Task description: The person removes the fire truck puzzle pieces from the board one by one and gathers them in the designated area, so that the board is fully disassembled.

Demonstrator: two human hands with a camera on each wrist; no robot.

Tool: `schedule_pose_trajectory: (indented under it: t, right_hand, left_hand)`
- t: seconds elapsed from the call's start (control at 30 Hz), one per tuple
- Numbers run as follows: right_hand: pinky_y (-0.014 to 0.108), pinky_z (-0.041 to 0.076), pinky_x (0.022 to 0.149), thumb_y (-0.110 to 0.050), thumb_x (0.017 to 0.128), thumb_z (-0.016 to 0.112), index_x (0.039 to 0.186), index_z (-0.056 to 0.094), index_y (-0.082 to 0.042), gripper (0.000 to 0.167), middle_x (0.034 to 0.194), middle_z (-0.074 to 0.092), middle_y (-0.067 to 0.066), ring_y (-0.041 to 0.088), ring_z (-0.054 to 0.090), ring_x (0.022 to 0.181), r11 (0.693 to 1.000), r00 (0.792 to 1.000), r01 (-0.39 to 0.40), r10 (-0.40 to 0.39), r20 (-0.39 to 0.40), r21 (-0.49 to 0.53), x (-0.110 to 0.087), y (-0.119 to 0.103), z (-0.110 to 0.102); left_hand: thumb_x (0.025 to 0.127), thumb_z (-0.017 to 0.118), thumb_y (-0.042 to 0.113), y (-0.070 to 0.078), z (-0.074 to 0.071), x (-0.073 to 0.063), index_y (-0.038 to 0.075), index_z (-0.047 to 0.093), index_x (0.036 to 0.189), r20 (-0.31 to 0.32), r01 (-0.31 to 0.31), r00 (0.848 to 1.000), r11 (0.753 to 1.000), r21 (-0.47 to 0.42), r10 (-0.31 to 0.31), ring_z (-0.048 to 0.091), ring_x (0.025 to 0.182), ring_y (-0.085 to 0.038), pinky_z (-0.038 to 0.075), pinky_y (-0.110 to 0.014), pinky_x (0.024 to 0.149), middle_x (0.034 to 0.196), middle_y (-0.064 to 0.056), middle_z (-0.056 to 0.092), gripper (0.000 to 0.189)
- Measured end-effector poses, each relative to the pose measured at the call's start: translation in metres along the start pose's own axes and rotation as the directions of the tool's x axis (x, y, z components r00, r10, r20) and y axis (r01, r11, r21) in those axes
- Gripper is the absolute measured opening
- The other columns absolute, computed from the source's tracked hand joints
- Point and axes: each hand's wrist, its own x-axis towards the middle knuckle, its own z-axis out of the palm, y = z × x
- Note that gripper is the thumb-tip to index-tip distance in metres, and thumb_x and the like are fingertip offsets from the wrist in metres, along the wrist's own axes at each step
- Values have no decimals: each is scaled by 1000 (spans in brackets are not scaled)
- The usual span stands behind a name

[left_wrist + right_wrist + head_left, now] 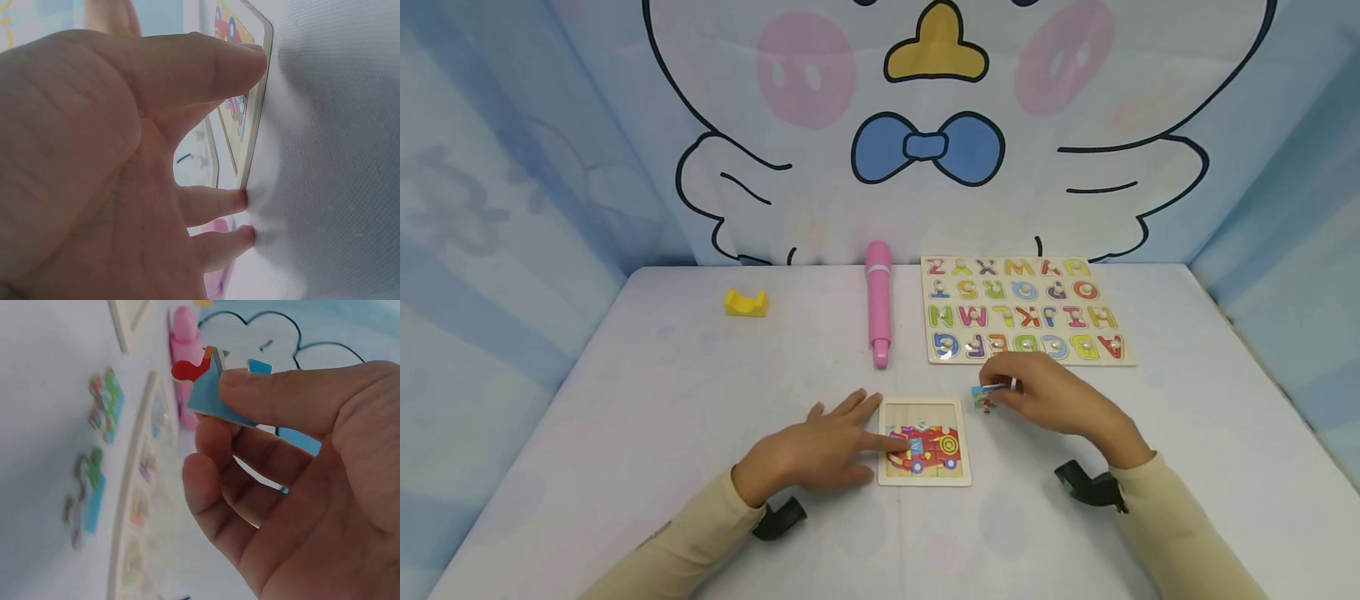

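A small wooden jigsaw tray point(917, 412) with a red vehicle picture lies in front of me, its lower part filled with pieces and its upper part bare wood. My left hand point(820, 450) rests at the tray's left side, the index finger extended onto the picture. In the left wrist view the thumb point(212, 65) lies along the tray's edge. Up and to the right, my right hand point(1052, 396) pinches a blue jigsaw piece point(209, 397) with a red part between thumb and fingers. Loose jigsaw pieces point(107, 403) lie on the table near that hand.
Behind the right hand lies a wooden alphabet board point(1022, 304) with colourful pegged letters. A pink pen-shaped toy point(879, 304) lies left of it, and a yellow block point(747, 304) farther left. A printed curtain point(820, 217) stands along the table's back edge.
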Motion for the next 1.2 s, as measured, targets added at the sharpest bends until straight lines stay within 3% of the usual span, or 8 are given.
schedule_pose_trajectory:
  t: [0.23, 0.53, 1.2]
  right_hand:
    - [30, 52, 75, -4, 93, 73, 105, 73, -8, 13, 93, 67, -7, 14, 58, 85, 999, 998, -55, 55, -6, 1, -12, 12, -23]
    - [27, 48, 67, -3, 92, 74, 101, 73, -8, 11, 90, 65, -4, 16, 55, 80, 993, 993, -117, 117, -21, -2, -19, 30, -33]
    - [30, 41, 68, -1, 90, 72, 88, 64, -12, 14, 80, 54, -2, 18, 50, 80, 966, 957, -259, 260, 131, -27, -25, 58, -38]
  left_hand:
    - [97, 71, 28, 0, 1, 0, 44, 54, 147, -4, 2, 1000, 1000, -4, -2, 10, 156, -34, 20, -72, 114, 169, -11, 20, 55]
    - [97, 71, 28, 0, 1, 1, 43, 54, 147, -5, 4, 1000, 1000, -17, -4, 10, 157, -34, 19, -72, 115, 169, -11, 21, 55]
    - [97, 71, 27, 1, 1, 1, 43, 55, 147, -12, 4, 1000, 1000, -29, -4, 10, 156, -35, 19, -72, 114, 169, -12, 21, 54]
